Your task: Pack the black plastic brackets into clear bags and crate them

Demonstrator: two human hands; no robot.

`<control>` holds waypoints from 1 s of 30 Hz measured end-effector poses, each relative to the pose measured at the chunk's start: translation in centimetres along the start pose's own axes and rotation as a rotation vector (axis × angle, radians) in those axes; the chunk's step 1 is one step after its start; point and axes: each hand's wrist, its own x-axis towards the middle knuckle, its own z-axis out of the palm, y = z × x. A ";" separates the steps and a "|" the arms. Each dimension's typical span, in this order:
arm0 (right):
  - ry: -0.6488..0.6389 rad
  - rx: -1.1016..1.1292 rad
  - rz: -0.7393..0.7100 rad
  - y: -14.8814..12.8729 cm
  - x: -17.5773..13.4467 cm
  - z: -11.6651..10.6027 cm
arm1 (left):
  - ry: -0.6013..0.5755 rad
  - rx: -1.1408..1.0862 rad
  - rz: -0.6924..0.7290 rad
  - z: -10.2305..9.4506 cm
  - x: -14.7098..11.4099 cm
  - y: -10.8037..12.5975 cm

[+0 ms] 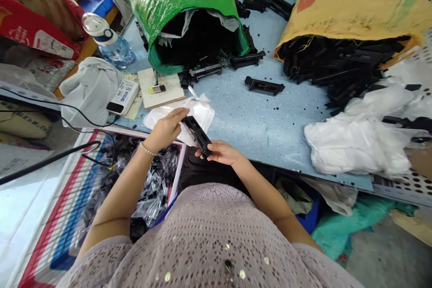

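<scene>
Worktop: pale-blue, speckled flat surface; its near edge runs just in front of the person.
White film: thin, crumpled translucent plastic bag on the worktop, behind and partly beneath the hands; looks limp and slippery.
Left hand: fingers close together at the upper end of the held part; whether they clamp or only steady it, cannot tell.
Right hand: thumb and fingers clamped on the lower end.
Held part: long, slotted black plastic-looking piece, tilted between both hands, over the worktop's near edge. Judged light, stiff, fairly smooth.
Long rails: slender beside the open slot; probably the weaker section, poor place to squeeze.
End blocks: appear more solid; best hold, one per hand.
</scene>
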 end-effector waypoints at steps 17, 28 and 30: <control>0.366 -0.181 -0.231 0.9 -0.7 1.6 | 0.022 -0.082 0.390 4.9 -3.3 5.5; 0.062 -0.654 -0.268 1.1 -3.1 5.2 | -0.060 -0.041 0.219 -1.0 -9.6 8.4; -0.003 -0.625 -0.215 0.5 -3.3 5.3 | -0.272 -0.004 0.009 -2.6 -12.8 6.9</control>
